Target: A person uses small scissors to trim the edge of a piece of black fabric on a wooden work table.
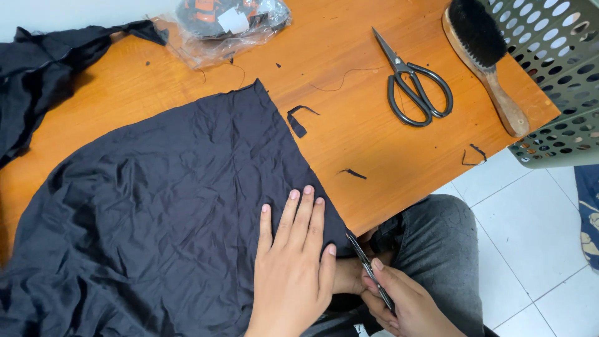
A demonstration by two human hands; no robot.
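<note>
Right hand [399, 299] sits at the bottom edge of the view, closed around a small pair of thread snips [369, 269]. The snips' thin dark blades point up and away from the hand toward the lower right edge of the dark fabric [156, 206]; whether the blade tips touch the cloth cannot be told.

Left hand [293, 262] lies just beside the right hand, on its left. It holds nothing: the palm is pressed flat on the fabric with all 5 fingers extended and close together, fingertips pointing away from the body. The fabric is a large, wrinkled sheet of dark navy or black cloth. It spreads from under the left hand outward and to the left, covering most of the near half of the orange wooden counter [349, 75].

Beyond the right hand, a knee in grey trousers [437, 237] shows below the counter edge, above a white tiled floor [530, 231].

Past the fingertips of the left hand, 2 short fabric scraps [298, 122] lie on bare counter near the cloth's straight edge. Further out and to the right lie 1 large pair of black-handled scissors [412, 81], blades shut, and 1 wooden-handled brush [486, 56] with black bristles. A green perforated basket [555, 75] stands at the far right corner. At the far edge rest a clear plastic bag [231, 22] and a second dark cloth [43, 62].
</note>
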